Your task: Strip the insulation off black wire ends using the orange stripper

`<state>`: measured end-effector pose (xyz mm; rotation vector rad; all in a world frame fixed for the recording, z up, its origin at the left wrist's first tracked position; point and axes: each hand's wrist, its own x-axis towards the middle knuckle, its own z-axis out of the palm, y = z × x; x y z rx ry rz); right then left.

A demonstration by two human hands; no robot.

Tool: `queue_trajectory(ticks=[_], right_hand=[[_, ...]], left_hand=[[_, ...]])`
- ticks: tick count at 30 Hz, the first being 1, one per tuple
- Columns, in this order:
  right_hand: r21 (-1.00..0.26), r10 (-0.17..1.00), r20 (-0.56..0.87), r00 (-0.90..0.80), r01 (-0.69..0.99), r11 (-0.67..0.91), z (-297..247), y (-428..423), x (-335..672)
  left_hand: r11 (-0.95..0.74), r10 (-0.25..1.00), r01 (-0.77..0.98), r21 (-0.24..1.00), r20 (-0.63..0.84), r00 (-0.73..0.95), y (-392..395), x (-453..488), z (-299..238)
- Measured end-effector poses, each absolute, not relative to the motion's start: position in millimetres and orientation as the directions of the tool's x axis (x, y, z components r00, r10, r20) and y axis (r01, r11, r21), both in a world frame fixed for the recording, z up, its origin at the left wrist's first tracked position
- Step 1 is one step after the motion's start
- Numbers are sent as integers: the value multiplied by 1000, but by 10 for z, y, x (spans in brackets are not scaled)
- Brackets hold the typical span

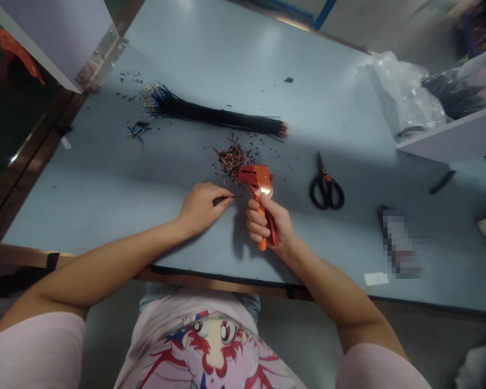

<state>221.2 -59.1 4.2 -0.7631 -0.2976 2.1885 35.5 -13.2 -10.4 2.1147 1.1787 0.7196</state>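
My right hand (pixel 269 219) is wrapped round the handles of an orange and red wire stripper (pixel 261 178), its jaws pointing left. Between the thumb and fingers of my left hand (pixel 206 205) is a thin black wire (pixel 235 196), whose tip sticks out to the right, just below the stripper's jaws. Most of that wire is hidden by the hand. Beyond the tool lies a small heap of copper and black wire scraps (pixel 231 159). Farther back rests a long bundle of black wires (pixel 210 112), with blue and metal ends at the left and coppery ends at the right.
Black-handled scissors (pixel 326 192) lie right of the stripper. A blurred-out object (pixel 400 240) and a white label (pixel 376 279) are near the front right. Plastic bags (pixel 409 92) sit behind a pale panel at the right. Another panel (pixel 60 32) stands at the back left.
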Motion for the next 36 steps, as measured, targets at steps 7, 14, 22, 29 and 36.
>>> queue_trajectory(ticks=[7,14,22,29,36], right_hand=[[-476,793,-363,-489,-635,-609,46,-536,2327],[-565,801,-332,-499,-574,-592,-10,-593,2271],[-550,810,-320,-491,-600,-581,-70,-577,2250],[-545,809,-333,-485,-601,-585,-99,-575,2251],[-535,808,-338,-483,-607,-587,-113,-570,2251]], left_hand=[[-363,931,857,367,94,354,103,171,-45],[-263,964,939,221,106,245,211,3,59],[-232,963,934,270,197,183,210,-29,119],[-244,969,812,531,175,176,258,-62,60],[-324,927,730,601,48,372,176,62,-48]])
